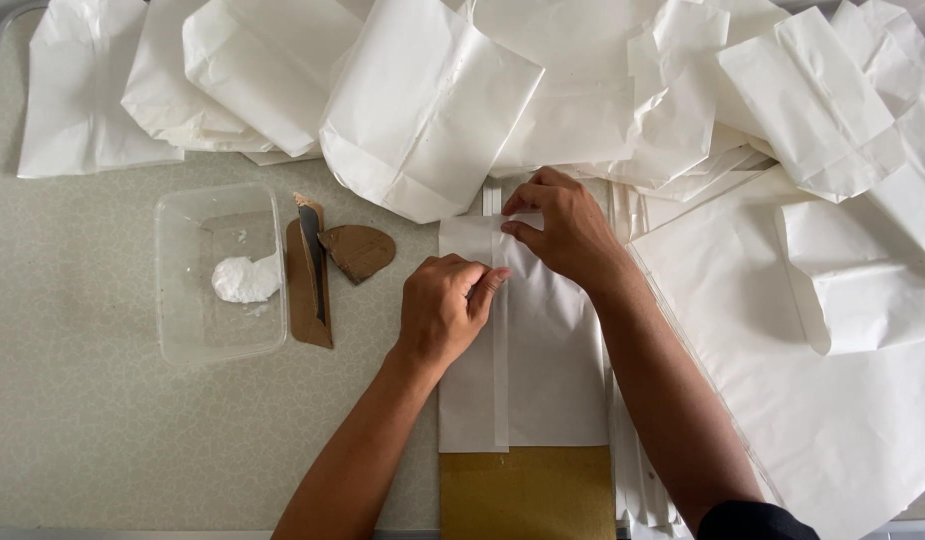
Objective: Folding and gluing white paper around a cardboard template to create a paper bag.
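Observation:
A folded white paper sheet (pixel 553 370) lies flat in front of me on a brown cardboard board (pixel 528 492). A lengthwise overlapping seam runs down its left part. My left hand (pixel 441 310) presses on that seam with curled fingers, thumb against the fold. Further up the same seam, my right hand (pixel 568 232) pinches the paper's edge between thumb and forefinger.
A clear plastic tub (pixel 173 290) holding white paste (pixel 245 278) stands at the left. Beside it lie brown cardboard pieces (pixel 359 250) and a dark spreading stick (pixel 314 262). Finished white paper bags (pixel 428 105) pile across the back and right. Flat white sheets (pixel 833 410) lie at right.

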